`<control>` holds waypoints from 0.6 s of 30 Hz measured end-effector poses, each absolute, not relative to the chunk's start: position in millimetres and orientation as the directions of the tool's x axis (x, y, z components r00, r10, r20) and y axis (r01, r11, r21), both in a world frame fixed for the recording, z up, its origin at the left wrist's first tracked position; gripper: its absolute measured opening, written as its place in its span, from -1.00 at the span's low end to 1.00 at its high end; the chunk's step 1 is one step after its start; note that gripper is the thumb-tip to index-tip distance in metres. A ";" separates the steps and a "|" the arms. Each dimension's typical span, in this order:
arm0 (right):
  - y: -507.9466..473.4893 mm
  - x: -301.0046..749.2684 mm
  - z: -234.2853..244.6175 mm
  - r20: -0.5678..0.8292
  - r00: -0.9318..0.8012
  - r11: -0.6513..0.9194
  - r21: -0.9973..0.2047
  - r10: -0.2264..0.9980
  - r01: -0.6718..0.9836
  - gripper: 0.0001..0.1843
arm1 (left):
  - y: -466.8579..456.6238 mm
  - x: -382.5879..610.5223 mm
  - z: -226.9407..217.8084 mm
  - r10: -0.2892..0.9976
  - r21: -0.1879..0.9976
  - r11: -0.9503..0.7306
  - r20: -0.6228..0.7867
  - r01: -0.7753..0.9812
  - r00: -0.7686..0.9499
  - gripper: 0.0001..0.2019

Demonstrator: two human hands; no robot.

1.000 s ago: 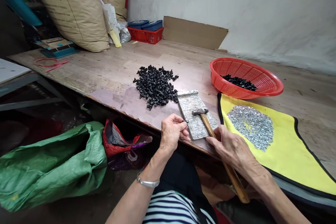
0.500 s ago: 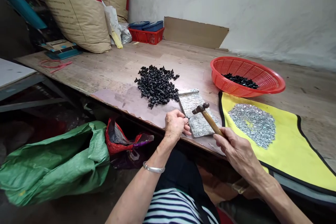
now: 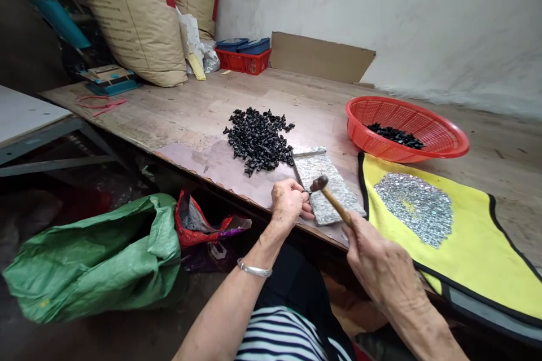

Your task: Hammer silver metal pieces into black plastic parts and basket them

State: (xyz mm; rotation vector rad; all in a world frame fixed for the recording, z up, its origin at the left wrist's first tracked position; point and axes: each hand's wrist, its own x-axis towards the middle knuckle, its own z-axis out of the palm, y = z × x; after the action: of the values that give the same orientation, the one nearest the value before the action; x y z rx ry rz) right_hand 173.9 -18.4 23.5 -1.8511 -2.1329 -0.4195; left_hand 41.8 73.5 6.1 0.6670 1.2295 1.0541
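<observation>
My right hand [image 3: 372, 254] is wrapped round the wooden handle of a small hammer [image 3: 334, 200]. The hammer's dark head is over the left side of a grey stone slab [image 3: 332, 180], close to my left fingertips. My left hand [image 3: 290, 203], with a silver bangle at the wrist, pinches a small black part [image 3: 306, 193] at the slab's left edge; fingers and hammer head mostly hide it. Beyond my left hand, a pile of similar-looking small black parts [image 3: 260, 140] lies on the table. Many small shiny metal pieces [image 3: 417, 208] are spread on a yellow cloth [image 3: 474, 242] to the right.
A red plastic basket [image 3: 449, 149] with black parts stands behind the yellow cloth. Large paper sacks [image 3: 131, 22] and a red crate [image 3: 249, 62] with blue boxes are at the back of the wooden table [image 3: 190, 107]. A green sack [image 3: 93, 259] sits below the front edge.
The hammer head has come down and left, right beside my left fingertips. My left hand keeps its pinch at the slab's edge. The whole view has shifted slightly.
</observation>
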 end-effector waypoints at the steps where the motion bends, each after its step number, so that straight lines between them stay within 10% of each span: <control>1: -18.2 174.5 22.8 0.423 -0.135 0.133 0.034 0.896 0.990 -0.69 | 73.3 41.7 6.8 0.910 0.874 0.397 -0.415 -0.281 -0.006 -0.84; 14: -22.4 169.3 42.3 0.652 -0.087 0.188 -0.087 0.753 0.978 -0.61 | 72.9 41.3 4.1 0.911 0.870 0.394 -0.412 -0.296 0.004 -0.84; 18: -22.9 167.7 29.3 0.431 -0.145 0.117 0.090 0.891 0.989 -0.63 | 72.2 41.2 6.4 0.908 0.876 0.400 -0.419 -0.271 -0.016 -0.84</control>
State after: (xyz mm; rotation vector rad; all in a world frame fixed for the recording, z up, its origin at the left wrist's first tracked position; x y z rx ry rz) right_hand 167.7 -22.9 29.3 -1.8516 -2.1273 -0.5215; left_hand 41.2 72.2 6.4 0.6701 1.2379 1.0566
